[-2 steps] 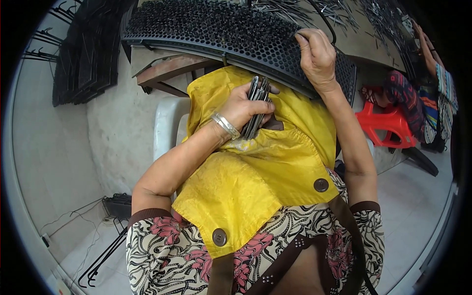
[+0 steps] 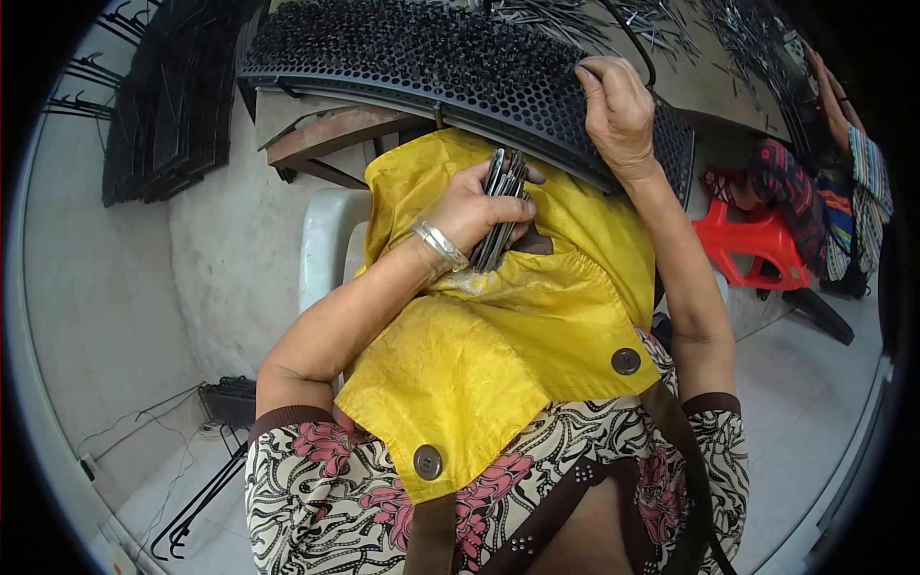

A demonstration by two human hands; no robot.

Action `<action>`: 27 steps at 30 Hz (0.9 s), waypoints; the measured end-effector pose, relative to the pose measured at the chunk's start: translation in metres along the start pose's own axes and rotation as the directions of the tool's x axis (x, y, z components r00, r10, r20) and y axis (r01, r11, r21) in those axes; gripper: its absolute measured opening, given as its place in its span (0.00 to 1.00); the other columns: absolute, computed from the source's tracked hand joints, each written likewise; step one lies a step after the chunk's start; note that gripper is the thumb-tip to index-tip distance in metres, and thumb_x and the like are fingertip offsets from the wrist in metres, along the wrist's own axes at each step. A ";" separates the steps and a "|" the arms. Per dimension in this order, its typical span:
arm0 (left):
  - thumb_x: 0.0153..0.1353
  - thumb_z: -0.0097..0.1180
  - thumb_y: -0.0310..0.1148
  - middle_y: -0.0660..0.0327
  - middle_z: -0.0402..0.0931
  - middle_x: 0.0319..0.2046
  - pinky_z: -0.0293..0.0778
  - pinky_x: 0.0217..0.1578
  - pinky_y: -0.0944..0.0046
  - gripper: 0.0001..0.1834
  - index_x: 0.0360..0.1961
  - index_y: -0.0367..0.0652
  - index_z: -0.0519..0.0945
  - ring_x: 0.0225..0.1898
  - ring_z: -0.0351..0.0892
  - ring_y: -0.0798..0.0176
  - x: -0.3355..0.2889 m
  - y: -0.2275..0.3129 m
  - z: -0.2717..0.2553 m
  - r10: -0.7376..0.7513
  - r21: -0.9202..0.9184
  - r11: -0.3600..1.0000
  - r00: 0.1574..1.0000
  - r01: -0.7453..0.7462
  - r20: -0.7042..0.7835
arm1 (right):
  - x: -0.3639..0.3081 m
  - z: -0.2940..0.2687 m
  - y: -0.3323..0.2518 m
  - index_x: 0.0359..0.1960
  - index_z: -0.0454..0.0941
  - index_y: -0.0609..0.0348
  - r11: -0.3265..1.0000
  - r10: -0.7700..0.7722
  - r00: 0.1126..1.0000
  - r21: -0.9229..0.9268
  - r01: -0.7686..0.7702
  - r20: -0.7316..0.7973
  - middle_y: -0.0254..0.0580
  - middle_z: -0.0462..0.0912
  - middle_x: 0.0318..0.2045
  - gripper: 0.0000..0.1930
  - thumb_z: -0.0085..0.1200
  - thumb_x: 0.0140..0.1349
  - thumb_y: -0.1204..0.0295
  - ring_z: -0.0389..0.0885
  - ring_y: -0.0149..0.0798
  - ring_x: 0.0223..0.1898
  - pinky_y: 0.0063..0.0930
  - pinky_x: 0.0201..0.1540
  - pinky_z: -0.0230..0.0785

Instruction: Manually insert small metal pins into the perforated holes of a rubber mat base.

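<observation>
At tray edge [image 2: 533,145], right hand [image 2: 621,110], unfilled holes [image 2: 561,123]

I'm in a workshop: a perforated black tray [image 2: 674,144] stands before me, loose metal pieces [image 2: 666,34] litter the far table [image 2: 711,94], dark panels [image 2: 172,115] stack up at left.

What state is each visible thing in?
Left hand: closed around metal rods
Metal rods: bundled
Right hand: fingers curled, at perforated tray; anything pinched unclear
Perforated tray: partly filled, bare holes rightward
Yellow apron: worn, creased
Silver bracelet: on left wrist
</observation>
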State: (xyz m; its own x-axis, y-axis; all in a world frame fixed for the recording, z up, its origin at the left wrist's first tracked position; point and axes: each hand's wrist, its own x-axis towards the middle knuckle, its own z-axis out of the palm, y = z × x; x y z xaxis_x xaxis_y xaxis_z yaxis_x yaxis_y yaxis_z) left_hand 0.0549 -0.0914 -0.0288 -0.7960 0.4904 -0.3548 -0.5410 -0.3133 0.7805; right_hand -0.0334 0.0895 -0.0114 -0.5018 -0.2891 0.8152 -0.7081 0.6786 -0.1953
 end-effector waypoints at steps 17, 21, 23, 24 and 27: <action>0.44 0.51 0.18 0.61 0.70 0.17 0.65 0.16 0.72 0.16 0.39 0.33 0.70 0.15 0.68 0.69 0.001 0.000 0.000 0.006 -0.011 1.000 1.000 -0.006 -0.008 | -0.002 0.004 -0.004 0.26 0.71 0.66 0.999 -0.031 0.999 0.008 0.031 -0.040 0.45 0.75 0.24 0.05 0.51 0.47 0.85 0.74 0.44 0.27 0.28 0.31 0.67; 0.44 0.51 0.18 0.61 0.70 0.17 0.65 0.16 0.72 0.16 0.39 0.33 0.70 0.15 0.68 0.69 0.001 0.001 0.001 0.005 -0.015 1.000 1.000 -0.005 -0.007 | -0.006 0.007 -0.004 0.26 0.71 0.66 1.000 -0.017 0.999 -0.001 0.017 -0.040 0.45 0.75 0.24 0.04 0.51 0.47 0.84 0.74 0.44 0.27 0.28 0.31 0.67; 0.44 0.52 0.18 0.61 0.70 0.17 0.65 0.16 0.72 0.17 0.39 0.33 0.70 0.15 0.68 0.69 0.001 0.001 0.001 0.009 -0.013 1.000 1.000 -0.009 -0.010 | -0.006 0.008 -0.006 0.26 0.71 0.66 1.000 -0.005 0.999 -0.005 0.005 -0.039 0.45 0.75 0.24 0.04 0.51 0.48 0.84 0.74 0.44 0.27 0.27 0.30 0.67; 0.44 0.52 0.18 0.61 0.70 0.17 0.65 0.16 0.72 0.17 0.39 0.33 0.70 0.15 0.68 0.69 0.001 0.001 0.001 0.009 -0.010 1.000 1.000 -0.009 -0.009 | -0.005 0.007 -0.007 0.26 0.72 0.66 0.999 0.050 0.998 0.005 -0.050 -0.044 0.45 0.75 0.24 0.04 0.51 0.48 0.83 0.74 0.43 0.26 0.27 0.30 0.67; 0.43 0.52 0.18 0.61 0.70 0.17 0.65 0.16 0.72 0.17 0.39 0.33 0.70 0.15 0.68 0.70 0.000 0.001 0.001 0.008 -0.012 1.000 1.000 -0.009 -0.006 | -0.002 0.006 -0.009 0.27 0.72 0.65 0.996 0.088 0.996 0.011 -0.088 -0.032 0.45 0.75 0.24 0.03 0.51 0.49 0.82 0.75 0.42 0.25 0.26 0.29 0.67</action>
State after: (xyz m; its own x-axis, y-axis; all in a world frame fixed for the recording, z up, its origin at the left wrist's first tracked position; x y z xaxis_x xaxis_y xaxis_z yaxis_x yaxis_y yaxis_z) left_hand 0.0543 -0.0907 -0.0274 -0.8021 0.4831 -0.3511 -0.5373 -0.3269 0.7775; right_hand -0.0293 0.0803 -0.0144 -0.5460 -0.2059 0.8121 -0.6664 0.6942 -0.2721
